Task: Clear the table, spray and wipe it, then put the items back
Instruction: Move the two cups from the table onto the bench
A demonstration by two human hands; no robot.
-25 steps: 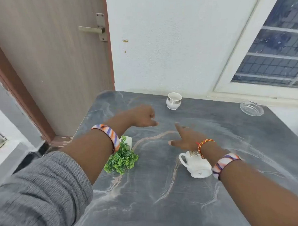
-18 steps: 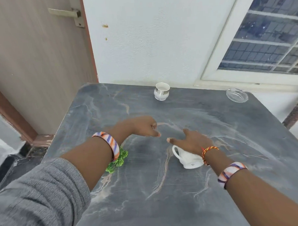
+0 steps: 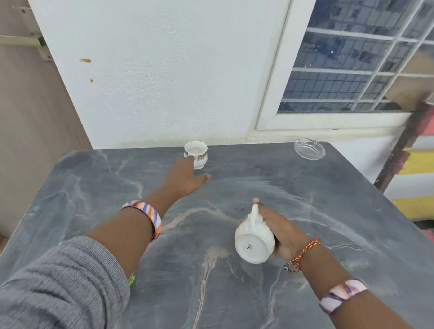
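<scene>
A grey marble table [image 3: 94, 193] fills the lower view. My right hand [image 3: 284, 233] grips a white mug [image 3: 254, 239] lifted off the table and tipped, its base facing me and its handle up. My left hand [image 3: 184, 177] reaches across the table with fingers spread, its fingertips at a small white cup with a patterned band [image 3: 197, 154] near the far edge. A clear glass dish [image 3: 309, 148] sits at the far right corner. The small green plant is hidden under my left arm except for a green sliver [image 3: 132, 279].
A white wall backs the table, with a barred window [image 3: 355, 61] at the right and a wooden door [image 3: 19, 97] at the left. Past the table's right edge stands a striped yellow and red surface [image 3: 423, 176].
My right hand has taken hold of the white mug and lifted it off the table, tipping it. My left hand has moved forward to the small cup at the far edge.
</scene>
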